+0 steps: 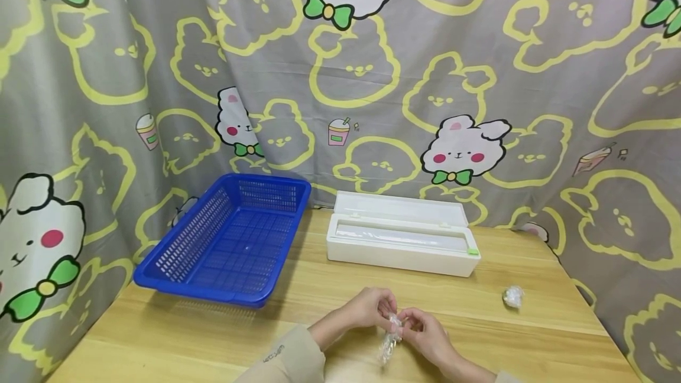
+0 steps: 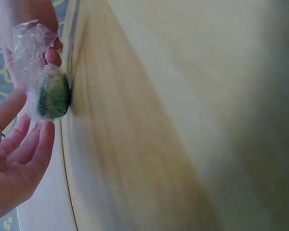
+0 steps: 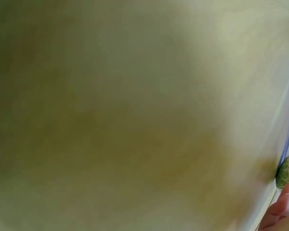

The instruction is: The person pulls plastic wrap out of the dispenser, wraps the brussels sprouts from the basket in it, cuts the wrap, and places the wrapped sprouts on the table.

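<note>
Between both hands, low in the head view, is clear cling film (image 1: 391, 344). In the left wrist view the cling film (image 2: 30, 53) is gathered around a small green vegetable piece (image 2: 54, 96), whose exact kind I cannot tell. My left hand (image 1: 372, 307) pinches the film from the left. Close against it, my right hand (image 1: 430, 337) pinches the film from the right. At the edge of the right wrist view, the green piece (image 3: 286, 173) shows just above the fingers. Further right on the table lies another small film-wrapped ball (image 1: 513, 297).
A blue plastic basket (image 1: 213, 295) stands at the left of the wooden table (image 1: 314, 288). Behind the hands is a white cling film box (image 1: 401, 259), lid up, with a film roll (image 1: 399, 237) inside. A patterned grey curtain (image 1: 287, 70) hangs along the back and sides.
</note>
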`<state>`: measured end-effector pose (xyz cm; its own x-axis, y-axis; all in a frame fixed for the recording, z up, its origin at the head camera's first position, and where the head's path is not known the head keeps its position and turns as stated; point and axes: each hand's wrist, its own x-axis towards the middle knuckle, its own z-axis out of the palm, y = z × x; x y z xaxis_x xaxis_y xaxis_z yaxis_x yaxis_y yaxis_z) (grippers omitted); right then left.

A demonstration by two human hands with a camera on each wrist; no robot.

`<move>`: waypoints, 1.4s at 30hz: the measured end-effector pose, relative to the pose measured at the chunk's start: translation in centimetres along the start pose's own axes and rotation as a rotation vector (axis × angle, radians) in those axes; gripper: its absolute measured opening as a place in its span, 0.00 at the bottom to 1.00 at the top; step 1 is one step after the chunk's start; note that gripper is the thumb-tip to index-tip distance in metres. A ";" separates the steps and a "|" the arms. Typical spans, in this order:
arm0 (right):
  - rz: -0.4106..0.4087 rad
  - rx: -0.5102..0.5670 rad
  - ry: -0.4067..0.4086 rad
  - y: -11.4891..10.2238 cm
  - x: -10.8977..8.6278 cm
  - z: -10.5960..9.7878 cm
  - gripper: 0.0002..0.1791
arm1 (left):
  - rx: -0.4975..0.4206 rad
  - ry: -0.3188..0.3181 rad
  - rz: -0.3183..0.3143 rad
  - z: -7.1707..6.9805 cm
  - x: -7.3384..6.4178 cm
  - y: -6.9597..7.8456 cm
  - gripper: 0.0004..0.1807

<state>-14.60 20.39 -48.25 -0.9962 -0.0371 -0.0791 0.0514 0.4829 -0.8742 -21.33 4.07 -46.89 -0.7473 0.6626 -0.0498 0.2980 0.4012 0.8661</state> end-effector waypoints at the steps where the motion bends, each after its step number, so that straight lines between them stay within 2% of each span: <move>1: -0.005 0.018 -0.015 0.0 0.0 -0.1 0.13 | 0.022 0.003 0.004 0.0 0.0 0.0 0.15; 7: -0.045 0.066 -0.084 0.3 0.1 -0.4 0.14 | 0.118 0.017 0.000 0.2 -0.1 -0.1 0.10; 17: -0.017 0.090 -0.092 0.4 0.1 -0.5 0.16 | 0.319 -0.056 0.038 0.2 -0.4 0.5 0.17; 21: -0.025 0.087 -0.086 0.3 0.1 -0.5 0.18 | 0.380 -0.057 0.057 0.5 -0.3 0.5 0.18; 27: -0.013 0.020 -0.011 0.3 0.2 -0.2 0.14 | 0.413 -0.025 0.073 1.0 -0.1 0.7 0.17; 30: -0.010 0.004 0.009 0.4 0.2 0.0 0.12 | 0.444 -0.034 0.075 1.1 -0.2 1.1 0.17; 32: -0.026 -0.004 0.014 0.4 0.2 0.0 0.11 | 0.467 -0.052 0.073 1.0 -0.2 1.3 0.19; 36: -0.060 -0.045 0.020 0.6 0.1 -0.3 0.12 | 0.571 -0.088 0.093 0.9 -0.2 1.6 0.23; 38: -0.087 -0.080 0.012 0.6 0.0 -0.4 0.13 | 0.615 -0.090 0.096 0.9 -0.2 1.7 0.25; 42: -0.156 -0.196 -0.006 0.6 -0.2 -0.6 0.20 | 0.624 -0.067 0.077 0.9 -0.2 1.6 0.23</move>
<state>-14.45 21.19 -48.52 -0.9905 -0.1292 0.0464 -0.1183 0.6311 -0.7666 -20.14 5.15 -46.00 -0.6770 0.7344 -0.0477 0.6549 0.6308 0.4163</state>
